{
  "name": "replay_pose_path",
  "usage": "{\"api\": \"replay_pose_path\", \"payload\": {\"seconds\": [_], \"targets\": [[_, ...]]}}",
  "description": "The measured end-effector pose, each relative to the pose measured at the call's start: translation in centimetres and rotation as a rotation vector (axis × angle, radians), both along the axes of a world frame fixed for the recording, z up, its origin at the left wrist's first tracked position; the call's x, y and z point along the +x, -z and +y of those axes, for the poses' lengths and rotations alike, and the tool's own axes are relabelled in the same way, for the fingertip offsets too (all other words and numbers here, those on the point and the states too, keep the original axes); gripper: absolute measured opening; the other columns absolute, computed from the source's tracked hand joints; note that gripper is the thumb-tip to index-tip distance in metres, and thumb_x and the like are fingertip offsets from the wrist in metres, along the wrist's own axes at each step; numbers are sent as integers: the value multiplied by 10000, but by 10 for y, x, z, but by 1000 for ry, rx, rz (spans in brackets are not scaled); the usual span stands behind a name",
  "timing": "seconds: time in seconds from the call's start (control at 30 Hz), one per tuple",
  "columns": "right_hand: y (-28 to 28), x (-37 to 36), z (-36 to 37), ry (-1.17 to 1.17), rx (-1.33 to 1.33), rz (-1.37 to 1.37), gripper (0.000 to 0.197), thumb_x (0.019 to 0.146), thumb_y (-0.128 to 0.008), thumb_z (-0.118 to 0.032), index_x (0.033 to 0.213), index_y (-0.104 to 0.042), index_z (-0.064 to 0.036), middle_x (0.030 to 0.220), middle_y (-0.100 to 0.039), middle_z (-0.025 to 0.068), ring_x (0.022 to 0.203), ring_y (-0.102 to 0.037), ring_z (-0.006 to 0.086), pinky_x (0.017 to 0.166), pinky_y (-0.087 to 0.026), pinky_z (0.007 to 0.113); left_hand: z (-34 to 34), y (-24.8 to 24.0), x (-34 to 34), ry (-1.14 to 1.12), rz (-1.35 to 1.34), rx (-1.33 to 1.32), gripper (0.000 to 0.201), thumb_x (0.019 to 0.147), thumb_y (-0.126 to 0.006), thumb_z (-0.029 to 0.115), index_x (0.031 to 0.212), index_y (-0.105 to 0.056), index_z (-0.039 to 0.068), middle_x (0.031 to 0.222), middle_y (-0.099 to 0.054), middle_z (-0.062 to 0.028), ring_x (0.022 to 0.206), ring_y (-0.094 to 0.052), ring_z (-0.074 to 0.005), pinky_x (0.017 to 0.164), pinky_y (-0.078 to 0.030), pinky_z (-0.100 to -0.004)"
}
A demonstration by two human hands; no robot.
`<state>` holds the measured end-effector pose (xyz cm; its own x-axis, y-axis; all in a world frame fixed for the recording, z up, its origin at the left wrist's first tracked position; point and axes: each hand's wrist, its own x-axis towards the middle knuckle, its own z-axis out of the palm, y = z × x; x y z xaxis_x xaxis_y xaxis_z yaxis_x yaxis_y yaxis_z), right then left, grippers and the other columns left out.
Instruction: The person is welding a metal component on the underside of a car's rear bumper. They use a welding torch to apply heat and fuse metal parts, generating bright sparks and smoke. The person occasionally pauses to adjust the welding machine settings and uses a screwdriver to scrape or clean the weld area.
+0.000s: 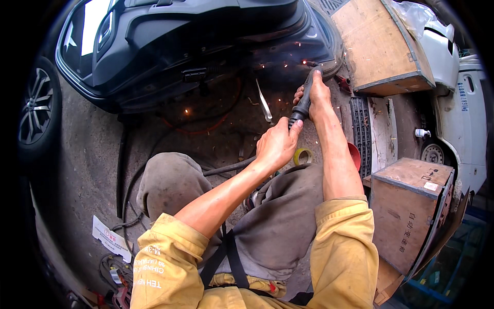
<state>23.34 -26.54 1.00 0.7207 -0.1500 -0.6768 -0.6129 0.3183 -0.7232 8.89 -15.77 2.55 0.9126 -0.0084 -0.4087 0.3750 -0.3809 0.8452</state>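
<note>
A black welding torch (303, 104) slants up and away from me, held in both hands. My right hand (319, 97) wraps round its front part, close to the nozzle. Lower down, my left hand (278, 143) grips the rear end, where a thick cable (230, 168) runs off to the left. The torch tip points at the lower edge of a dark car body (293, 57), and a small orange glow shows there. Sparks fly along the edge and over the floor. What exactly the tip touches is too small to tell.
A metal hand tool (264, 103) and a yellow tape roll (303, 156) lie near my hands. Wooden crates (406, 206) stand right, beside a black grille-like strip (361, 135). Dark cables (136, 188) cross the floor at left. A car wheel (37, 110) is far left, a white vehicle (465, 123) far right.
</note>
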Motion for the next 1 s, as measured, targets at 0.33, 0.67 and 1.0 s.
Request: {"api": "replay_pose_path", "payload": {"seconds": [0.33, 0.67, 1.0], "targets": [[-1, 2, 0, -30, -6, 17, 579, 995, -420, -593, 877, -450, -27, 662, -469, 55, 521, -468, 162, 474, -440, 348, 0, -1, 1, 6, 21, -7, 523, 1013, -427, 522, 978, -539, 12, 855, -646, -222, 867, -636, -411, 749, -459, -500], [1, 3, 1, -27, 4, 17, 581, 992, -422, -599, 886, -449, -28, 652, -469, 55, 519, -468, 168, 472, -431, 347, -1, 2, 1, -6, 12, -1, 520, 1012, -437, 516, 986, -544, 7, 840, -646, -225, 858, -638, -414, 749, -459, -501], [0, 0, 0, -8, -22, 5, 592, 994, -414, -601, 877, -449, -21, 653, -471, 57, 515, -476, 170, 473, -445, 352, 1, -3, 1, 5, 22, 5, 526, 1013, -434, 520, 987, -546, 6, 844, -648, -230, 857, -639, -416, 750, -458, -505]]}}
